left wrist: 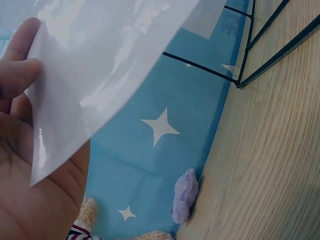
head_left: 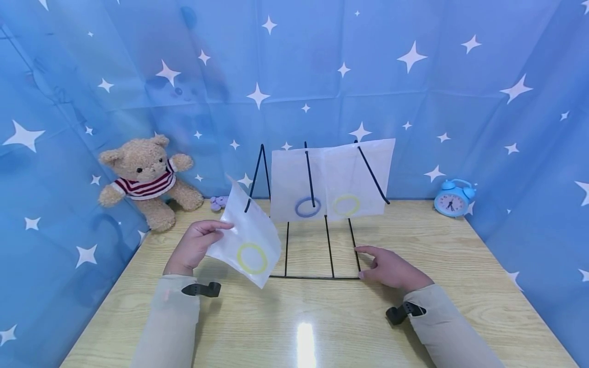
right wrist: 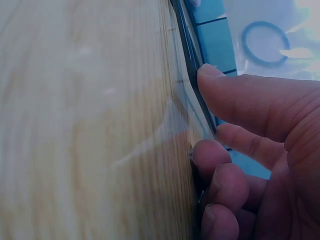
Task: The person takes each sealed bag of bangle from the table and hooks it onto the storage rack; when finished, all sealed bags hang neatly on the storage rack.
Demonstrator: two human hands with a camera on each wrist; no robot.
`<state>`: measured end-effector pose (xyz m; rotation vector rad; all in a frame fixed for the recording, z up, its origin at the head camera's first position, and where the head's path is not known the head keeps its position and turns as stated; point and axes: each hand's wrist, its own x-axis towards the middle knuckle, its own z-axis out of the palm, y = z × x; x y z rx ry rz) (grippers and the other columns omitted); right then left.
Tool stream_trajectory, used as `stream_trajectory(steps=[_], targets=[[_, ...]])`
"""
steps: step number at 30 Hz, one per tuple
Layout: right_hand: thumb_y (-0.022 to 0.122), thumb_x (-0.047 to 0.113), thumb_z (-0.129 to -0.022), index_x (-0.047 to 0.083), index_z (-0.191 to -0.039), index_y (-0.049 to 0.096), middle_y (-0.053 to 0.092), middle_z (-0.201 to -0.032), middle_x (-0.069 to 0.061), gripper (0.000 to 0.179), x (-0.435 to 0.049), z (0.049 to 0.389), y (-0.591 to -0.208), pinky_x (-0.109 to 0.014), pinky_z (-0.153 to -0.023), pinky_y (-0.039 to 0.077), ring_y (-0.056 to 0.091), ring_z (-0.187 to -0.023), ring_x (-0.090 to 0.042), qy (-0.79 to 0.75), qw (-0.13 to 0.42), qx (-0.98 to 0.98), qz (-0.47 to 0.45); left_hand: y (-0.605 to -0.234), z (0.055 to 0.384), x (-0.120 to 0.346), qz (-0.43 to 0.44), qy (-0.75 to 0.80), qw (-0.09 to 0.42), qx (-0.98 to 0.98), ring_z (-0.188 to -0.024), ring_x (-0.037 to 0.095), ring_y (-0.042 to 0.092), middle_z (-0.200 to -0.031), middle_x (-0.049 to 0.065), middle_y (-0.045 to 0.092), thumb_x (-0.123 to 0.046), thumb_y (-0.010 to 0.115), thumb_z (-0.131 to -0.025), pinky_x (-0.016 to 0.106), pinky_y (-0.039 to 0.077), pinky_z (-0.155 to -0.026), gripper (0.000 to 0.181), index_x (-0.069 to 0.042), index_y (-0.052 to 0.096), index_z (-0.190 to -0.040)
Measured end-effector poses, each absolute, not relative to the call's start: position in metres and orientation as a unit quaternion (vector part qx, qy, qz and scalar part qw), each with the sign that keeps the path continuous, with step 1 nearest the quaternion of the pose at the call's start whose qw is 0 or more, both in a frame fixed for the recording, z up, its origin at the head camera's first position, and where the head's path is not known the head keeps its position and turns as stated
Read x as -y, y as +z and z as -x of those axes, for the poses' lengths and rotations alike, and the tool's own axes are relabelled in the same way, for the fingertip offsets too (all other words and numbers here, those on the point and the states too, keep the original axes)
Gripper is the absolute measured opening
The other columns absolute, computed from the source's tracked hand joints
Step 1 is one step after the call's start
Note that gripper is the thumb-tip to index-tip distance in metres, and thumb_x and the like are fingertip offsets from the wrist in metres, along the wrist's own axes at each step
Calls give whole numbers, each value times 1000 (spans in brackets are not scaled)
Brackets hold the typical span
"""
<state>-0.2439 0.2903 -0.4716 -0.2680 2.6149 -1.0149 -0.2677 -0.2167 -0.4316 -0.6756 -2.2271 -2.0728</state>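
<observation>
My left hand (head_left: 193, 245) pinches the left edge of a translucent white plastic sheet (head_left: 244, 222) between thumb and index finger. On this tilted sheet is a yellow ring (head_left: 240, 258); I cannot tell whether it is printed or inside. The sheet's upper part lies behind the left front prong of a black wire rack (head_left: 313, 278). Two similar sheets stand side by side in the rack, one (head_left: 290, 176) with a blue ring, the other (head_left: 342, 174) with a yellow one. My right hand (head_left: 391, 268) grips the rack's front right base corner with thumb and fingers.
A teddy bear (head_left: 147, 181) in a striped sweater leans at the back left, beside a small purple toy (head_left: 218, 203). At the back right stands a blue alarm clock (head_left: 451, 199). A blue star-patterned curtain (head_left: 294, 61) borders the wooden table (head_left: 257, 327).
</observation>
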Motion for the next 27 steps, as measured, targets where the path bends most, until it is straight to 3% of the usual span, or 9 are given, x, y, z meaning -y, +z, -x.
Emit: stream_trajectory(steps=[3,10,17,21,27], targets=[[83,31,-92,16,-158,50,42,-76,-1,76,-290,244,-472,-36,-61,37,45,-74,-21,-357,159,-916,97,-430,268,215,200,-658,27,726,-111,-1,65,-122,-20,73,8,54,-102,17,55,-90,37,-11,81,-119],[83,30,-92,16,-159,49,37,-71,2,76,-290,243,-470,-36,-60,36,44,-71,-21,-362,165,-912,97,-427,268,209,156,-653,59,739,-125,1,54,-121,-24,71,6,55,-103,16,48,-98,29,12,67,-129],[82,29,-93,15,-159,48,33,-63,5,75,-289,244,-468,-33,-57,36,42,-64,-17,-360,165,-913,104,-429,269,205,137,-688,70,709,-105,7,53,-120,-15,68,5,57,-104,16,51,-86,30,3,72,-129],[82,28,-93,13,-159,49,34,-66,5,75,-290,244,-469,-34,-59,36,43,-68,-19,-359,162,-913,107,-428,269,202,123,-709,66,691,-94,7,61,-116,-9,67,2,58,-105,18,57,-77,29,-4,76,-126],[83,28,-92,14,-158,49,37,-69,3,76,-290,244,-469,-36,-62,37,45,-72,-21,-359,162,-913,103,-427,268,198,143,-722,61,674,-94,4,61,-132,-14,66,4,55,-105,17,56,-77,32,-4,73,-130]])
